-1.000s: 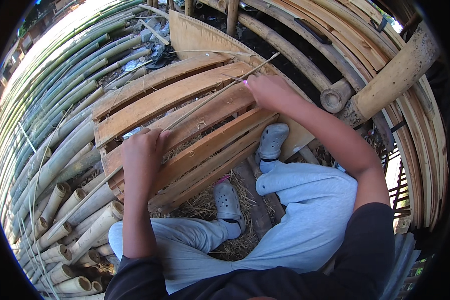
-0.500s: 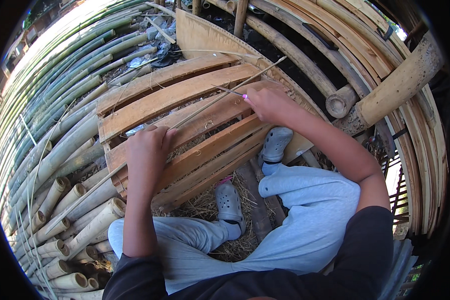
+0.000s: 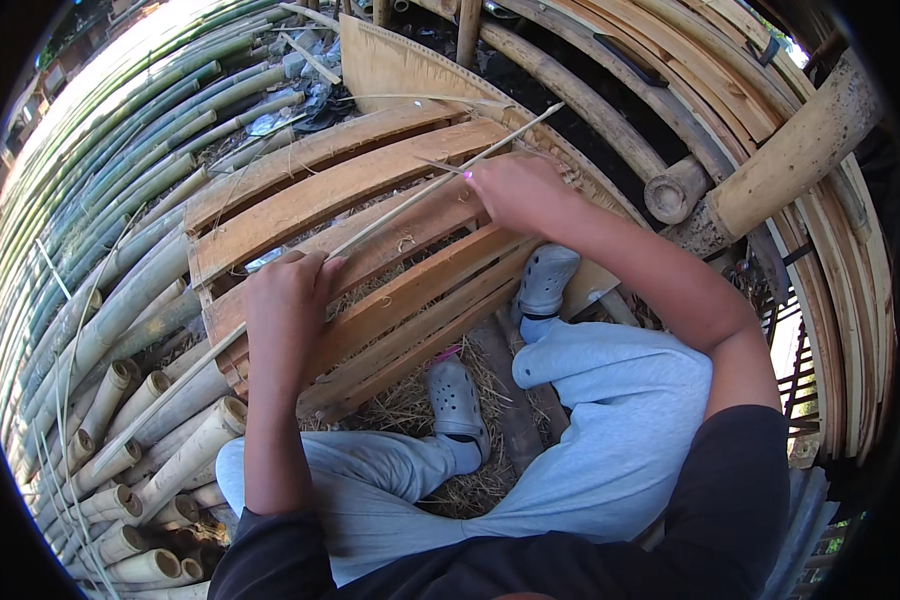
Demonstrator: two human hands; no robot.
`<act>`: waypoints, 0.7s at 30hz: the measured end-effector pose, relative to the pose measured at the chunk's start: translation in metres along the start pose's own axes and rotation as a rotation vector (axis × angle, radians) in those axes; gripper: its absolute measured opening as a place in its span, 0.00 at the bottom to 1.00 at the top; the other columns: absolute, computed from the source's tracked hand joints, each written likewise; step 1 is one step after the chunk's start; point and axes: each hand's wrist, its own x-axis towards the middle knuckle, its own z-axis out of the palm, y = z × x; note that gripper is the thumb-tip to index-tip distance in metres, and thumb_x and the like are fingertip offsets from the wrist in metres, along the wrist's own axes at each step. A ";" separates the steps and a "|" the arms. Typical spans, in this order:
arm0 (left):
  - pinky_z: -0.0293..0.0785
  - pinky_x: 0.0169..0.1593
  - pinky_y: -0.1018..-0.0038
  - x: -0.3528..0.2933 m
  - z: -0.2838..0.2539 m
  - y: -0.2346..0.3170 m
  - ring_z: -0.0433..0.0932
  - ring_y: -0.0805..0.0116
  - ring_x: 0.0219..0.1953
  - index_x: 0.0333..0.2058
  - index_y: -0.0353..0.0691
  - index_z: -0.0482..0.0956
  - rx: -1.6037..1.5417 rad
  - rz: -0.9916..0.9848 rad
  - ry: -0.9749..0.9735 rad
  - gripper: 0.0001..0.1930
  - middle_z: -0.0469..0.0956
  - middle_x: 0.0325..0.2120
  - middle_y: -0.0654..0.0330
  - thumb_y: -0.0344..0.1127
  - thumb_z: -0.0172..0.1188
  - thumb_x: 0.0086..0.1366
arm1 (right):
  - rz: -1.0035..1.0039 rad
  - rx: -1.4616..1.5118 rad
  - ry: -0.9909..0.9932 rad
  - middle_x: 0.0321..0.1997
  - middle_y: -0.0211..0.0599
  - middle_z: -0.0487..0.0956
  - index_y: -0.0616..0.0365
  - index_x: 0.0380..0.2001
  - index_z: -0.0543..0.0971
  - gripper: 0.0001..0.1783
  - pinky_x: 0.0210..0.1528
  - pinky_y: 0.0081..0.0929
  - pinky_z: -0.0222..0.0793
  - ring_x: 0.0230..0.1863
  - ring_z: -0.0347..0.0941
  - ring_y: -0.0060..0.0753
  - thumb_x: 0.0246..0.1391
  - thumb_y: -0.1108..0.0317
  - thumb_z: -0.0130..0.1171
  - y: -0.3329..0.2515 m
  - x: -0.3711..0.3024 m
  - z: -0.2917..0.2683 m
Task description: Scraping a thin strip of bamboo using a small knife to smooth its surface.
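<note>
A long, thin bamboo strip (image 3: pixel 402 207) runs slantwise over a slatted wooden crate (image 3: pixel 300 210), from the lower left up to the far right. My left hand (image 3: pixel 285 300) is closed around the strip above the crate's left part. In my right hand (image 3: pixel 520 192) is a small knife (image 3: pixel 443 166) with a pinkish-purple handle end; the fist is closed on it. Its thin blade points left and lies across the strip, though whether it cuts in cannot be made out. A few curled shavings (image 3: pixel 406 243) lie on the slats.
Stacked bamboo poles (image 3: pixel 110 250) fill the left side. A plywood sheet (image 3: pixel 400 65) stands behind the crate. Long planks (image 3: pixel 740 90) and a thick bamboo post (image 3: pixel 790 160) are at the right. My feet in grey clogs (image 3: pixel 457 400) rest on straw near the crate.
My right hand with the knife has moved a little left along the strip. The left hand keeps its grip, and the whole view has shifted slightly.
</note>
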 end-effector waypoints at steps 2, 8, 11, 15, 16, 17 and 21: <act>0.73 0.32 0.57 0.001 0.001 0.006 0.79 0.48 0.27 0.30 0.38 0.84 0.035 0.019 0.004 0.13 0.79 0.24 0.51 0.42 0.63 0.66 | 0.080 0.042 0.015 0.37 0.53 0.84 0.61 0.36 0.82 0.16 0.41 0.49 0.79 0.42 0.83 0.54 0.68 0.64 0.47 0.055 0.010 0.012; 0.73 0.32 0.57 -0.003 0.002 -0.001 0.79 0.49 0.27 0.31 0.39 0.84 0.119 0.033 0.005 0.12 0.78 0.24 0.52 0.42 0.63 0.67 | -0.067 0.080 -0.034 0.38 0.52 0.84 0.61 0.36 0.82 0.16 0.41 0.49 0.79 0.42 0.83 0.54 0.68 0.63 0.48 -0.019 0.004 -0.003; 0.75 0.33 0.59 -0.003 -0.001 -0.001 0.80 0.51 0.27 0.29 0.39 0.82 0.119 0.040 -0.008 0.13 0.78 0.23 0.53 0.43 0.63 0.67 | -0.135 0.133 -0.043 0.36 0.52 0.84 0.61 0.36 0.82 0.16 0.39 0.49 0.79 0.39 0.83 0.55 0.68 0.62 0.49 -0.055 -0.011 -0.014; 0.76 0.33 0.61 0.003 0.005 0.008 0.81 0.55 0.27 0.27 0.40 0.80 0.134 0.073 -0.007 0.15 0.78 0.23 0.55 0.44 0.62 0.68 | 0.144 -0.062 0.044 0.38 0.47 0.86 0.59 0.36 0.83 0.16 0.38 0.47 0.80 0.39 0.84 0.51 0.68 0.62 0.50 0.055 0.011 0.028; 0.76 0.33 0.61 0.001 0.007 0.006 0.81 0.55 0.27 0.27 0.40 0.80 0.143 0.062 -0.005 0.15 0.78 0.23 0.55 0.44 0.62 0.68 | 0.168 -0.008 0.033 0.38 0.45 0.86 0.58 0.37 0.84 0.14 0.39 0.46 0.81 0.39 0.85 0.49 0.67 0.64 0.51 0.064 0.012 0.019; 0.76 0.33 0.61 -0.001 0.009 0.006 0.81 0.55 0.27 0.27 0.40 0.81 0.175 0.070 0.012 0.15 0.78 0.23 0.55 0.44 0.62 0.68 | 0.156 -0.006 0.037 0.38 0.45 0.86 0.58 0.37 0.84 0.14 0.39 0.46 0.81 0.39 0.85 0.49 0.67 0.64 0.51 0.060 0.016 0.020; 0.73 0.32 0.57 -0.003 0.005 -0.003 0.79 0.49 0.26 0.28 0.38 0.82 0.079 0.025 -0.011 0.14 0.77 0.22 0.51 0.43 0.63 0.67 | -0.013 0.000 -0.017 0.32 0.51 0.85 0.60 0.38 0.82 0.17 0.38 0.49 0.79 0.38 0.84 0.54 0.69 0.60 0.48 -0.018 0.007 0.008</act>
